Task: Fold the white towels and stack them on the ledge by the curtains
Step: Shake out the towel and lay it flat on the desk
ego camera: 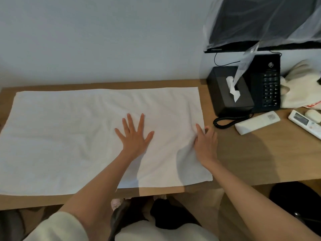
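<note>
White towel point(69, 136) is spread out flat on the wooden desk point(251, 162), taking up most of the left and middle of the frame, with a few soft wrinkles in it.

Left hand point(134, 136) is palm-down on the towel near the centre of the frame, fingers straight and fanned wide, arm reaching up from the bottom edge. Right hand point(205, 143) sits at the towel's right-hand edge, one finger pointing forward on top of the cloth and the rest curled in, pinching that edge. The cloth puckers a bit just beside it.

Upper right has a black tissue box point(224, 94) with a tissue sticking out, right beside a black desk phone point(269, 84) with a keypad. Above them hangs a dark screen point(260, 23) draped in clear plastic; it has a small logo on the bottom bezel, but it's too blurry to read. Two white remotes point(257, 122) lie on the desk below the phone, labels too small to make out. Far right, there's some red print next to a cream cloth bundle point(300, 87), also unreadable.
</note>
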Demonstrator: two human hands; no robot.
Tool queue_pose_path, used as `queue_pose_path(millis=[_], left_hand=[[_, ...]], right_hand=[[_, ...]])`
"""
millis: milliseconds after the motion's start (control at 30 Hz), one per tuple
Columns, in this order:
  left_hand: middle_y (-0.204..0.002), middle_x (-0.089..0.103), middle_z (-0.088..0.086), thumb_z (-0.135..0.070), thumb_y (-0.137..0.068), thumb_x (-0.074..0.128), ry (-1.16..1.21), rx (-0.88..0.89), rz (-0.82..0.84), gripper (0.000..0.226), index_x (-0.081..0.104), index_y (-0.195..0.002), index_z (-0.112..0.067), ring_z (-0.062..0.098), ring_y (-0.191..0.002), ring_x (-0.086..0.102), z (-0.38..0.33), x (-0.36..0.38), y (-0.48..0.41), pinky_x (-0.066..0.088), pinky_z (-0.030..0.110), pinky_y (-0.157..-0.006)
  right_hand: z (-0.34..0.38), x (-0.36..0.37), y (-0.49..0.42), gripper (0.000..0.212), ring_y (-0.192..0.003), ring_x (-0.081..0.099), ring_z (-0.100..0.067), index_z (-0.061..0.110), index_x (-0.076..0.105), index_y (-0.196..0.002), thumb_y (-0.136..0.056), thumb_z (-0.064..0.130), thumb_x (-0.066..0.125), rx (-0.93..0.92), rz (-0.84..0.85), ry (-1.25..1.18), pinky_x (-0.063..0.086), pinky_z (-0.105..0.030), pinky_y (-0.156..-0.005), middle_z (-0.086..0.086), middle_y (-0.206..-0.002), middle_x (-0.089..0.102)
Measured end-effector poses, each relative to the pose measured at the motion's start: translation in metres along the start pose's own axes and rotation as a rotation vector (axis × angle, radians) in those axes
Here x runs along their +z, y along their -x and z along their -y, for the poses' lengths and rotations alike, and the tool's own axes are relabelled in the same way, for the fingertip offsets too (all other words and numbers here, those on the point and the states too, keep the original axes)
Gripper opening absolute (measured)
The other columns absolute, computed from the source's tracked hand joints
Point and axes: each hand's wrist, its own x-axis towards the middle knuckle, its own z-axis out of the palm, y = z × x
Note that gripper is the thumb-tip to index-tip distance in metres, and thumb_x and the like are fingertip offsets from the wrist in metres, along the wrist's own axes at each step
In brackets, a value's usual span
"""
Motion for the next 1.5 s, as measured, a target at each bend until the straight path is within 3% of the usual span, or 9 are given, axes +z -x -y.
queue_pose_path(millis=[200,300,500,667,833,1200,1267,1400,1500], left_hand=[[-0.157,-0.017,0.012,-0.063,-0.093,0.025,0.040,-0.023,0.057,0.073,-0.009,-0.150,-0.034,0.034,-0.144,-0.016,-0.003,-0.006,-0.004,-0.006,0.065,-0.108],[-0.158,-0.002,0.013,-0.054,-0.097,0.027,0.062,-0.001,-0.054,0.066,0.003,-0.152,-0.027,0.032,-0.145,-0.005,-0.007,-0.014,-0.008,0.000,0.061,-0.111],[-0.159,-0.014,0.007,-0.044,-0.101,0.017,-0.031,0.006,-0.104,0.063,-0.010,-0.150,-0.016,0.026,-0.146,-0.012,0.009,-0.012,-0.034,-0.004,0.058,-0.113],[-0.159,-0.013,0.002,-0.056,-0.096,0.011,-0.053,0.042,-0.124,0.066,-0.008,-0.151,-0.025,0.023,-0.146,-0.011,0.046,-0.010,-0.045,-0.007,0.053,-0.115],[-0.159,-0.015,-0.002,-0.058,-0.090,-0.002,-0.141,0.011,-0.131,0.064,-0.010,-0.149,-0.034,0.022,-0.146,-0.014,0.052,-0.006,-0.044,-0.008,0.057,-0.113],[-0.159,-0.015,-0.003,-0.060,-0.090,-0.002,-0.167,-0.008,-0.131,0.062,-0.012,-0.148,-0.039,0.027,-0.145,-0.017,0.053,-0.004,-0.045,-0.007,0.061,-0.112],[-0.159,-0.015,-0.003,-0.058,-0.093,0.002,-0.164,-0.012,-0.121,0.060,-0.011,-0.149,-0.038,0.027,-0.145,-0.017,0.052,-0.005,-0.044,-0.008,0.062,-0.112],[-0.159,-0.012,0.000,-0.047,-0.099,0.015,0.000,-0.037,-0.077,0.058,-0.003,-0.151,-0.032,0.025,-0.145,-0.017,0.037,-0.012,-0.037,-0.012,0.063,-0.110],[-0.160,-0.005,0.001,-0.038,-0.101,0.020,0.024,0.049,-0.149,0.055,0.004,-0.152,-0.027,0.024,-0.147,-0.010,0.015,-0.009,-0.011,-0.012,0.059,-0.111]], right_hand=[[-0.001,-0.016,0.000,0.043,-0.128,0.030,-0.030,0.019,0.044,-0.138,-0.096,0.018,0.043,0.013,-0.078,0.065,0.031,-0.039,-0.097,-0.010,-0.151,0.026],[0.025,-0.018,-0.009,0.043,-0.135,0.034,-0.033,0.008,0.050,-0.136,-0.093,0.007,0.046,-0.234,-0.147,-0.094,0.031,-0.042,-0.107,-0.015,-0.149,0.036],[0.110,0.017,-0.038,0.050,-0.148,0.004,-0.018,0.018,0.011,-0.152,-0.104,0.026,0.022,-0.481,0.077,-0.076,-0.001,-0.037,-0.119,0.002,-0.160,0.010],[0.137,0.047,-0.072,0.048,-0.148,0.001,-0.019,0.032,0.011,-0.151,-0.104,0.032,0.019,-0.588,0.103,0.031,-0.005,-0.043,-0.117,0.007,-0.160,0.007],[0.121,0.050,-0.104,0.049,-0.146,0.014,-0.022,0.045,0.033,-0.143,-0.095,0.054,0.038,-0.373,-0.094,-0.065,0.001,-0.052,-0.115,0.005,-0.157,0.023],[0.065,0.023,-0.149,0.058,-0.147,-0.008,-0.026,0.049,0.006,-0.147,-0.092,0.067,0.015,-0.119,0.078,0.019,-0.009,-0.051,-0.116,0.001,-0.161,-0.006],[0.068,0.012,-0.150,0.058,-0.147,-0.010,-0.027,0.047,0.004,-0.148,-0.094,0.064,0.020,-0.099,0.163,0.004,-0.009,-0.052,-0.115,0.000,-0.160,-0.008],[0.091,-0.001,-0.109,0.056,-0.148,-0.001,-0.024,0.028,0.015,-0.152,-0.100,0.041,0.031,-0.248,-0.008,-0.025,-0.004,-0.047,-0.118,-0.004,-0.161,0.003],[0.102,0.007,-0.049,0.053,-0.148,-0.003,-0.021,0.026,0.014,-0.152,-0.102,0.036,0.028,-0.252,0.019,-0.130,-0.005,-0.045,-0.117,0.000,-0.161,0.004]])
